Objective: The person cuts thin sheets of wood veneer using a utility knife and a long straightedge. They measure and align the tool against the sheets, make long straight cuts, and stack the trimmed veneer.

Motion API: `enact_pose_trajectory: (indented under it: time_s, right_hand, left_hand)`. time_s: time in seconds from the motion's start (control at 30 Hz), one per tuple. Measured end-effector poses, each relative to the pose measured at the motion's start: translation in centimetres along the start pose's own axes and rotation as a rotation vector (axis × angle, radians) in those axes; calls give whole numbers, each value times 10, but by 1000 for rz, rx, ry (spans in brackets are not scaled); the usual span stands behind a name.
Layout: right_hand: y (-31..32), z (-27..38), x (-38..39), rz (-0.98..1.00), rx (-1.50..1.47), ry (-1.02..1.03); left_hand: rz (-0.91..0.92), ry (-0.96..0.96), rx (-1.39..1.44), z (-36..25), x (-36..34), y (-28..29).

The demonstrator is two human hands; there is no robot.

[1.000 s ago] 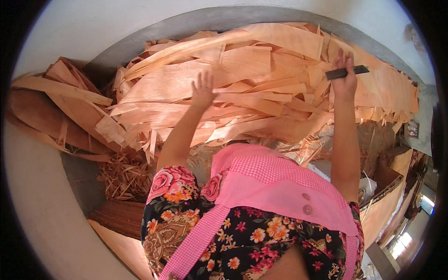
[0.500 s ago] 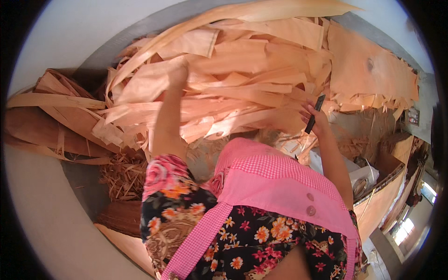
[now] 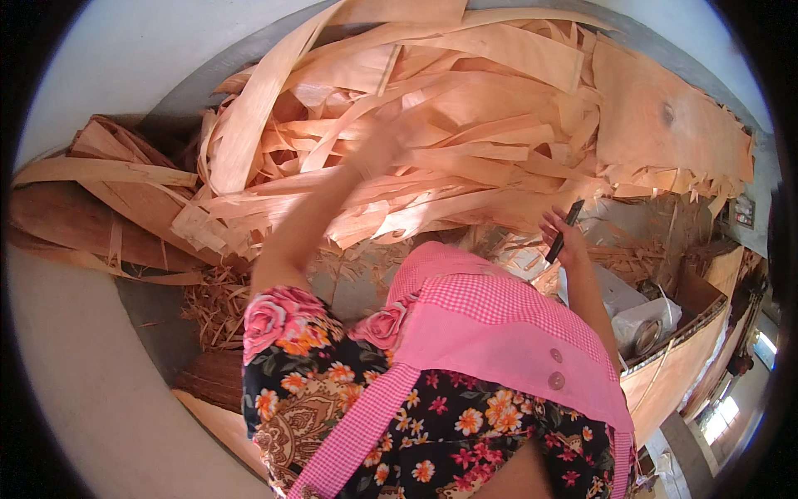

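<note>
Thin, pale orange wood veneer strips (image 3: pixel 465 166) lie in a large, tangled pile in front of me. My left hand (image 3: pixel 389 145) reaches over the middle of this pile. Motion smears its fingers, so whether they grip a strip does not show. Lower and to the right, my right hand (image 3: pixel 567 238) is closed around a slim black utility knife (image 3: pixel 565 233), tilted with its upper end pointing away from me. That hand stays just above the near right edge of the pile. A broad curved veneer strip (image 3: pixel 249 125) rises at the far left of the pile.
A wide veneer sheet (image 3: pixel 657 116) with a ragged lower edge lies at the far right. Darker bent sheets (image 3: pixel 66 224) rest at the left, above wood scraps (image 3: pixel 220 308). At the right stands an open box (image 3: pixel 702 291) beside a white plastic bag (image 3: pixel 644 324).
My left hand has swung rightward from the pile's left side to its middle. A broad strip now curves up at the far left, where a flat piece lay. The right hand has hardly moved.
</note>
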State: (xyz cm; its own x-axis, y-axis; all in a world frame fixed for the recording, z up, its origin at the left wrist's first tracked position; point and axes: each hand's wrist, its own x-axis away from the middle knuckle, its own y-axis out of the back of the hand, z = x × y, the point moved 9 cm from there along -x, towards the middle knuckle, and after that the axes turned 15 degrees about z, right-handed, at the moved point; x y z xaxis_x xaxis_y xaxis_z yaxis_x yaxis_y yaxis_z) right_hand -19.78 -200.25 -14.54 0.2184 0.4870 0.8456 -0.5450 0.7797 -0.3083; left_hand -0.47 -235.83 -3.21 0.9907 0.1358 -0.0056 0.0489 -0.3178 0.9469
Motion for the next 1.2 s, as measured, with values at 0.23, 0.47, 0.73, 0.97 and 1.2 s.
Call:
enact_pose_trajectory:
  time_s: [0.23,0.47,0.73,0.97,1.2]
  right_hand:
    - [-12,-28,23,-18,45,-92]
    - [-6,-45,14,-64,45,-128]
    - [-37,-31,-7,37,177,-85]
    - [-47,-34,-20,49,159,-84]
    - [-58,-25,8,53,165,-106]
  left_hand:
    - [684,558,440,31,220,-259]
    - [-1068,1394,1788,125,300,-193]
    - [-1268,854,1936,262,170,-53]
    - [-989,686,1665,304,103,72]
    - [-1183,846,1969,231,171,-37]
